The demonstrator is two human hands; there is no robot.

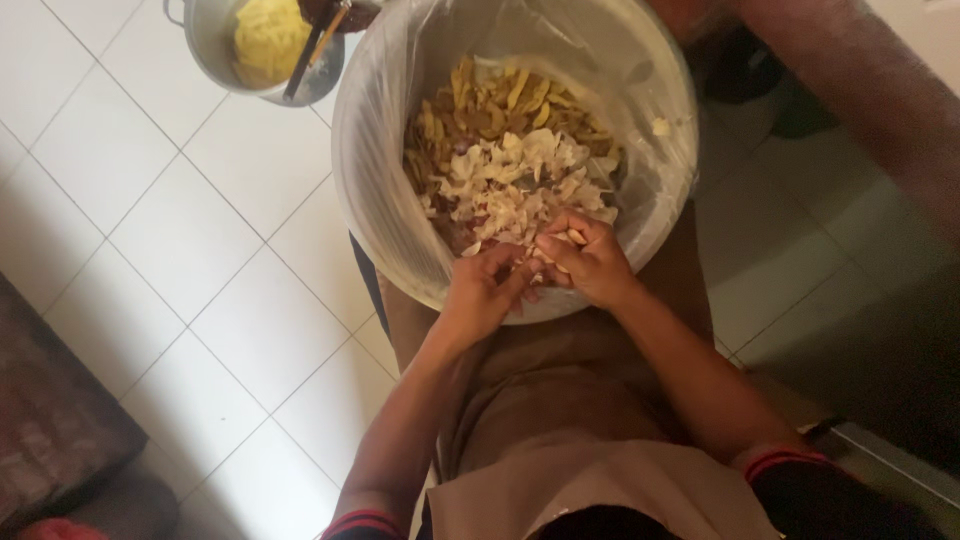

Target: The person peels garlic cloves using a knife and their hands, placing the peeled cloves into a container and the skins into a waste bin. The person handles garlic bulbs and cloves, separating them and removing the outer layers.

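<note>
Brown cloth over the person's lap lies nearest, with both forearms reaching far over it. Left hand and right hand meet at the near rim of a plastic-lined bin, fingers pressed together, pinching a small pale piece between them. Pale and yellowish peelings fill the bin. Far left, a metal pot stands on the white tiled floor.
</note>
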